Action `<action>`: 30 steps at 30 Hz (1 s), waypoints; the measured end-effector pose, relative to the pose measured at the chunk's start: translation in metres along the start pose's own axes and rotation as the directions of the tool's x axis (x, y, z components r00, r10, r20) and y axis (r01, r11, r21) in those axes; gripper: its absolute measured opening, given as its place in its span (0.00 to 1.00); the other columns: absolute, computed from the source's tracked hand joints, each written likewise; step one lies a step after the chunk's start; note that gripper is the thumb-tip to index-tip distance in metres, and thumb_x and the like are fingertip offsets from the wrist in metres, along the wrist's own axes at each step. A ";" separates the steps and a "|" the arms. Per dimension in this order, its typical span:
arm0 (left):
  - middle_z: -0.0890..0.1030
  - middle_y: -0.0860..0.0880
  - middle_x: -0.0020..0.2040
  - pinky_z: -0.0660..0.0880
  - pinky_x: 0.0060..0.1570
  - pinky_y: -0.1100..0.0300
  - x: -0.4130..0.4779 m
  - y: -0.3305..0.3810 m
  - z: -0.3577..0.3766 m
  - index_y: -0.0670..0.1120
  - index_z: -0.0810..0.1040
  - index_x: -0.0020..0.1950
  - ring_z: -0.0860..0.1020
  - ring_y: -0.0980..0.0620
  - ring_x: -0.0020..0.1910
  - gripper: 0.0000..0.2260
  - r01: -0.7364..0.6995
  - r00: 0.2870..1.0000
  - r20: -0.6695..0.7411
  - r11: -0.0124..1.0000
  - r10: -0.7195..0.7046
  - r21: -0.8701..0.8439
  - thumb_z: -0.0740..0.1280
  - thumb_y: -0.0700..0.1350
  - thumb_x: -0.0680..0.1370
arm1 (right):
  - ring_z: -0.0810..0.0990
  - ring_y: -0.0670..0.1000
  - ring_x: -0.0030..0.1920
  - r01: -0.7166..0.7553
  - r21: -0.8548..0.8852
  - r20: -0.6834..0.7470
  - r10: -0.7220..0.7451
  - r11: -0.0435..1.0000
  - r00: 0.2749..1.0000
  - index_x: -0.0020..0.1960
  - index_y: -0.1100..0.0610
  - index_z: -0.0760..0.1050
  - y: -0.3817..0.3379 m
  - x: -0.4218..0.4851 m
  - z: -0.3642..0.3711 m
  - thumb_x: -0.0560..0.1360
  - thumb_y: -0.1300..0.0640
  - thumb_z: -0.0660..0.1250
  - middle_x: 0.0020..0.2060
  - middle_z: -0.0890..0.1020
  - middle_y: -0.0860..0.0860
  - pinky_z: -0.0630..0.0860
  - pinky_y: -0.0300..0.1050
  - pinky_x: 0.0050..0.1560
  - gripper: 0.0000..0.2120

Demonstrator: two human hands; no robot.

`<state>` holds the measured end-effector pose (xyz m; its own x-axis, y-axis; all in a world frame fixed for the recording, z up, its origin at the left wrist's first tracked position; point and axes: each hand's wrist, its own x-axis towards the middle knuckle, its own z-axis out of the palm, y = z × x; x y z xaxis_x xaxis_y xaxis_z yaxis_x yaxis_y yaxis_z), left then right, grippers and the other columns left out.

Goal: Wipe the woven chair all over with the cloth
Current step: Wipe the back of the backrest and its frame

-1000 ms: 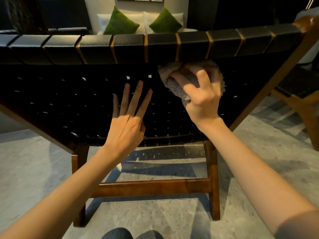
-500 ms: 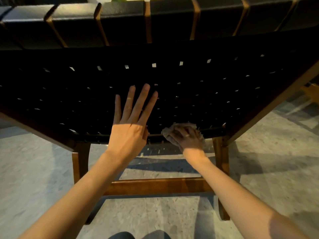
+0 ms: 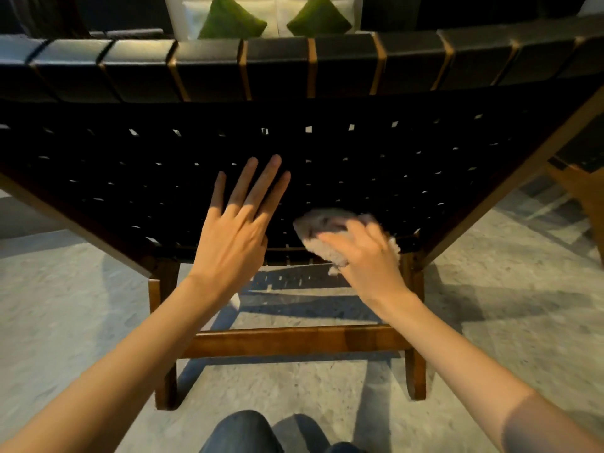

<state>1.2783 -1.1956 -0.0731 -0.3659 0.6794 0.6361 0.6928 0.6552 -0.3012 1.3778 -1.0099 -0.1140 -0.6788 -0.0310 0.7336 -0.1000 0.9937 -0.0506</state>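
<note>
knees (image 3: 242, 431): dark denim at the very bottom, over the speckled floor (image 3: 65, 305).
rail (image 3: 294, 341): wooden, low down, joining the two rear legs.
right hand (image 3: 366, 256): fingers curled over the cloth, pressing it to the lower weave; slightly blurred.
cloth (image 3: 322, 230): pale, fluffy, bunched against the black straps, right of centre.
left hand (image 3: 232, 237): flat, fingers straight, resting on the weave just beside the cloth.
woven chair (image 3: 408, 158): seen from behind, back tilted in its wooden frame.
green cushions (image 3: 228, 21): two, beyond the top rail.
</note>
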 end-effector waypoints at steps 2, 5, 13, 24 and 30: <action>0.47 0.45 0.78 0.48 0.73 0.40 -0.002 -0.004 -0.009 0.46 0.51 0.78 0.45 0.43 0.76 0.37 0.044 0.999 0.008 0.999 -0.044 -0.001 0.67 0.38 0.73 | 0.72 0.58 0.50 0.140 -0.047 -0.277 -0.148 0.989 0.949 0.55 0.61 0.82 -0.009 0.017 -0.029 0.67 0.77 0.68 0.49 0.82 0.60 0.76 0.50 0.42 0.20; 0.45 0.45 0.78 0.47 0.73 0.39 0.000 -0.007 -0.019 0.48 0.52 0.78 0.43 0.41 0.76 0.38 0.082 0.997 0.009 0.996 -0.082 -0.017 0.67 0.39 0.73 | 0.70 0.57 0.51 0.196 -0.093 -0.448 -0.217 0.976 0.867 0.55 0.61 0.82 -0.019 0.055 -0.056 0.69 0.76 0.69 0.50 0.82 0.60 0.75 0.50 0.44 0.18; 0.43 0.44 0.77 0.47 0.73 0.38 0.006 -0.011 -0.022 0.49 0.51 0.78 0.42 0.38 0.75 0.38 0.107 0.994 -0.021 0.993 -0.108 -0.045 0.68 0.40 0.73 | 0.67 0.54 0.42 0.064 -0.234 -0.489 -0.175 0.970 0.854 0.35 0.62 0.80 -0.017 0.096 -0.049 0.53 0.67 0.82 0.39 0.81 0.63 0.65 0.48 0.39 0.15; 0.46 0.41 0.76 0.49 0.73 0.39 0.001 -0.016 0.007 0.48 0.53 0.78 0.46 0.36 0.75 0.37 0.100 0.992 -0.071 0.994 -0.103 -0.041 0.68 0.38 0.73 | 0.66 0.56 0.55 0.046 -0.173 -0.042 -0.054 0.984 0.998 0.61 0.50 0.77 0.013 0.049 0.044 0.79 0.53 0.56 0.61 0.75 0.52 0.73 0.41 0.54 0.16; 0.48 0.40 0.75 0.51 0.72 0.38 -0.004 -0.021 0.018 0.46 0.54 0.77 0.45 0.38 0.74 0.36 0.064 0.993 -0.101 0.997 -0.069 -0.045 0.69 0.36 0.74 | 0.74 0.57 0.48 0.058 -0.328 0.177 0.001 0.943 0.984 0.42 0.49 0.86 0.023 -0.002 0.103 0.68 0.51 0.67 0.45 0.85 0.50 0.81 0.46 0.38 0.09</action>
<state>1.2540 -1.2061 -0.0821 -0.3480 0.5960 0.7236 0.6951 0.6820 -0.2275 1.3020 -0.9984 -0.1860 -0.7968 -0.0490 0.6022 0.1046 0.9704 0.2174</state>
